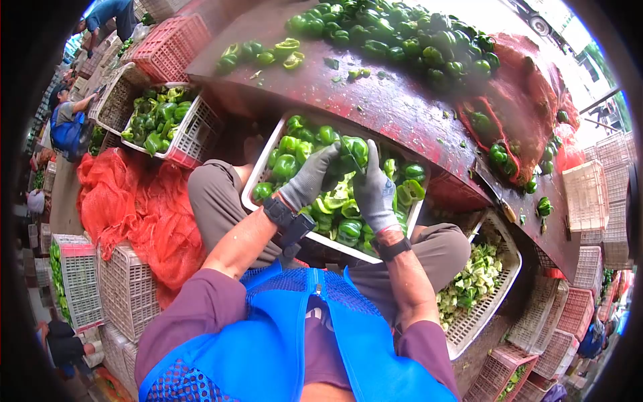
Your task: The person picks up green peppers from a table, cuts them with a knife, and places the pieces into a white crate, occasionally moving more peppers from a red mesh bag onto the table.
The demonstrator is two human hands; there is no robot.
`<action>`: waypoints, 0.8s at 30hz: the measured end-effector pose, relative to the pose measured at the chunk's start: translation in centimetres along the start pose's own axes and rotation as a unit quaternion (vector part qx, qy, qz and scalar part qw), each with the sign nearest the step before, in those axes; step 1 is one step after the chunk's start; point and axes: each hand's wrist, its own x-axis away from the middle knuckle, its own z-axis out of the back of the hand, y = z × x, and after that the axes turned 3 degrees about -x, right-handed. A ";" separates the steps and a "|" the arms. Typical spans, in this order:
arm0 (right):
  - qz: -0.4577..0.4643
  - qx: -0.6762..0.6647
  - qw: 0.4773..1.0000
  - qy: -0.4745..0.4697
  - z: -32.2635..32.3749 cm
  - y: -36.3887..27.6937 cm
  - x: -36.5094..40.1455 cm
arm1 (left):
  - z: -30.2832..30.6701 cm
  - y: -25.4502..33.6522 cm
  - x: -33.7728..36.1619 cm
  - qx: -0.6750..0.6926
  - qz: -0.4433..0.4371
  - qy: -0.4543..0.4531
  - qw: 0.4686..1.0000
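Note:
A green bell pepper (355,151) is held up between my gloved hands, over a white crate (261,164) full of green peppers, some whole and some cut. My left hand (311,175), in a grey glove, has its fingers closed on the pepper's left side. From the right, my right hand (375,194), also gloved in grey, is closed against the same pepper, its thumb raised. A thin dark edge, perhaps a blade, shows between the hands; whose grip it is in is hard to make out.
A red-stained table (402,100) with a pepper pile (402,33), a red mesh sack (519,100) and a knife (506,208) lies ahead. A crate of pale trimmings (469,285) is at right. Red netting (144,208) and another pepper crate (161,120) are at left. People work beyond.

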 end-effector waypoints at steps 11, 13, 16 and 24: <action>-0.137 -0.135 0.964 -0.183 0.3 -1.4 0.4 | 4.1 -0.8 1.6 -0.084 -0.014 0.011 0.996; -0.155 -0.129 0.956 -0.211 2.6 -2.0 0.6 | 4.6 -0.4 2.1 -0.105 -0.015 0.025 0.994; -0.099 -0.088 0.983 -0.127 3.5 -2.7 1.2 | 5.2 -0.3 1.9 -0.223 -0.022 0.041 0.974; -0.191 -0.217 0.941 -0.175 0.1 -1.3 0.7 | 5.5 -2.9 1.6 -0.456 -0.130 0.012 0.881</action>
